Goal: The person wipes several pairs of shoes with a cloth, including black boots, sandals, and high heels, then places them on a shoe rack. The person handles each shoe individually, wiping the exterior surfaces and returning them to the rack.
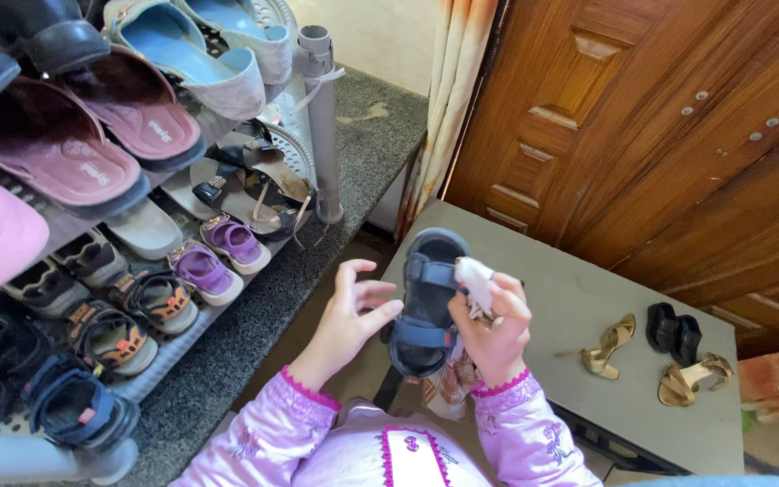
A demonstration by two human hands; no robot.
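A person in lilac sleeves holds a small navy strap sandal [426, 307] upright between both hands, above the near edge of a grey table [579, 298]. The left hand [351, 316] touches the sandal's side with fingers spread, not clasped. The right hand [495, 325] is clenched around a white cloth [477, 278] pressed against the sandal's strap. Gold heeled sandals [651, 361] and small black shoes [674, 332] lie on the table. A crowded shoe rack [137, 207] stands to the left.

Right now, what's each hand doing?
Left hand: open, fingertips steadying the blue sandal.
Right hand: closed on a white cloth against the sandal.
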